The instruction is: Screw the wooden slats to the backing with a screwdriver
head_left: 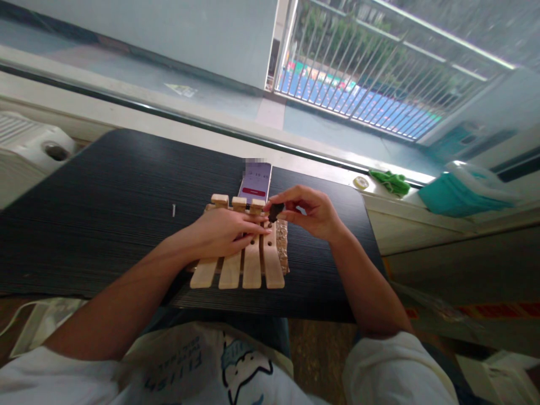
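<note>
Fingers of the left hand (223, 233) are lying flat and loosely spread across the wooden rack (252, 264), gripping nothing. The right hand (312, 214) is pinching a small dark piece (275, 212) between thumb and fingertips, just above the rack's far right corner. A phone (255, 183) is leaning just behind the rack, its screen glowing. A small pin (173, 210) is lying left of the rack on the dark table (105, 214). A green cloth (390, 181) is sitting well beyond the rack, to the right.

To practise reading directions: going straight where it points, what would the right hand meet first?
The right hand, holding a small dark piece, would probably meet the nearest wooden block; depth unclear.
</note>
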`<state>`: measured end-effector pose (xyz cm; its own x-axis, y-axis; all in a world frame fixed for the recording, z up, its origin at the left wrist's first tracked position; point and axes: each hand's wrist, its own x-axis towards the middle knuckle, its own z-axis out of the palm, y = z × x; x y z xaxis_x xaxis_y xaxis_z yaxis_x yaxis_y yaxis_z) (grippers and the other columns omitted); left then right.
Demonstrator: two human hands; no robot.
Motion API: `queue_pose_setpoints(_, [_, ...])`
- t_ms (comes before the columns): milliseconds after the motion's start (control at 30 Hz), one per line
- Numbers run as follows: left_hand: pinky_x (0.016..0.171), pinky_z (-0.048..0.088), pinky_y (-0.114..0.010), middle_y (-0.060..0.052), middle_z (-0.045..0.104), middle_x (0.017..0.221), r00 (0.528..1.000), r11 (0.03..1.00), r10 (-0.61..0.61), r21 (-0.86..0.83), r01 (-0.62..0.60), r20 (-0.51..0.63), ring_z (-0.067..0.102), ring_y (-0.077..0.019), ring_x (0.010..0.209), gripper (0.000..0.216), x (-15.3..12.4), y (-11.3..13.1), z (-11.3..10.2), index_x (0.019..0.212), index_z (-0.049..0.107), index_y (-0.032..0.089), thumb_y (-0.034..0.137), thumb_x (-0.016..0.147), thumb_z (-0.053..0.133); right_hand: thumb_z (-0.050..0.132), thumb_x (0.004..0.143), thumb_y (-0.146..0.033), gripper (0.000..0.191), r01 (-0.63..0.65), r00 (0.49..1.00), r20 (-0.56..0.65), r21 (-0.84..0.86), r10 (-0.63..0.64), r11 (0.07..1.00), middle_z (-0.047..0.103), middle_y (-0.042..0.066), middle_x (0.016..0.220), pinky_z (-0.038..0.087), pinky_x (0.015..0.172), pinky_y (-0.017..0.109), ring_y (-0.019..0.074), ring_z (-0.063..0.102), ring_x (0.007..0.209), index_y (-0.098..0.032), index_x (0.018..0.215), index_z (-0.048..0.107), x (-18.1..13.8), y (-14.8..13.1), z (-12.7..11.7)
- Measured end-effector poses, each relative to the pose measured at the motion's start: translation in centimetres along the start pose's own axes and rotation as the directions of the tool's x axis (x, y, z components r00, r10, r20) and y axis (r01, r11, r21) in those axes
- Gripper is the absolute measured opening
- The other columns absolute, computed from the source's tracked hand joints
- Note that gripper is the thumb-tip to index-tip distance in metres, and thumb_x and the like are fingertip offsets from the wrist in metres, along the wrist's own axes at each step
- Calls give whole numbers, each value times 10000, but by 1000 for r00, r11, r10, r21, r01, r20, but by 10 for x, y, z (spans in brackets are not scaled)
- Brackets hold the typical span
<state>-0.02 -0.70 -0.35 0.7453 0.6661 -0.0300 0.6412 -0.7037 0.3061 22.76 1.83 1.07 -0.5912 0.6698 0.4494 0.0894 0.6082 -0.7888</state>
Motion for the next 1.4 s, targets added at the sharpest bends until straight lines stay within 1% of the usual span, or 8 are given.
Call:
queue_pose_setpoints(133, [1017, 506, -365, 52, 541, 1460, 1000, 1000, -7, 11, 7, 2, 615, -212, 1255, 422, 1, 1, -1, 1325, 609, 417, 263, 960, 464, 713, 834, -431, 292, -6, 999, -41, -28, 5, 1000, 674, -27, 715, 313, 466, 247, 44, 366, 496, -212, 1026, 707, 0, 0, 1])
queue_pose_setpoints(367, [997, 520, -385, 59, 543, 1452, 1000, 1000, -6, -2, 6, -2, 619, -229, 1252, 422, 1, 1, -1, 1321, 609, 420, 263, 957, 463, 749, 804, -401, 265, 32, 993, -112, -32, -35, 999, 718, -12, 801, 314, 459, 227, 36, 351, 501, -215, 986, 700, 1, 3, 4])
queue_pose_setpoints(567, [974, 528, -355, 46, 546, 1446, 1000, 1000, -13, 2, 13, -2, 643, -225, 1214, 421, 1, 1, -1, 1315, 618, 408, 252, 950, 478, 764, 787, -395, 281, 34, 988, -145, -78, -45, 996, 683, -21, 795, 323, 483, 237, 50, 354, 534, -225, 998, 690, -1, 7, 4])
queue_pose_setpoints(767, [954, 538, -371, 56, 558, 1435, 1000, 1000, -22, 18, 22, 7, 663, -228, 1184, 434, 0, 2, -2, 1325, 604, 430, 262, 950, 465, 791, 758, -364, 274, 24, 982, -183, -98, -42, 995, 649, -34, 770, 322, 488, 242, 51, 336, 535, -225, 965, 676, -1, 8, 5])
queue_pose_setpoints(1033, [999, 517, -362, 59, 559, 1435, 1000, 1000, -18, 8, 18, 5, 627, -219, 1242, 423, 0, 2, -2, 1320, 613, 423, 273, 957, 457, 817, 734, -314, 274, 55, 964, -248, -158, -93, 986, 594, -70, 731, 301, 467, 224, 40, 340, 523, -242, 949, 663, -1, 7, 7])
queue_pose_setpoints(1133, [995, 523, -370, 65, 555, 1439, 1000, 1000, -23, 7, 23, 6, 631, -226, 1236, 423, 0, 2, -2, 1314, 617, 425, 267, 954, 463, 815, 733, -317, 270, 60, 958, -262, -209, -115, 976, 581, -74, 711, 298, 465, 227, 42, 336, 519, -241, 939, 657, -1, 4, 8])
queue_pose_setpoints(1267, [1019, 511, -374, 67, 549, 1448, 1000, 1000, -8, 13, 8, 2, 633, -224, 1231, 433, 0, 2, -3, 1322, 614, 418, 249, 953, 463, 793, 741, -343, 257, 11, 963, -256, -277, -85, 961, 575, -68, 700, 310, 480, 242, 52, 334, 520, -233, 922, 647, 0, 0, 9])
queue_pose_setpoints(1400, [992, 529, -378, 55, 568, 1437, 1000, 1000, 11, 15, -11, -12, 659, -226, 1190, 420, 0, 0, -1, 1311, 624, 412, 243, 956, 477, 779, 753, -358, 240, 20, 966, -241, -285, -92, 958, 566, -69, 686, 318, 486, 243, 52, 323, 513, -230, 896, 635, 1, -3, 9])
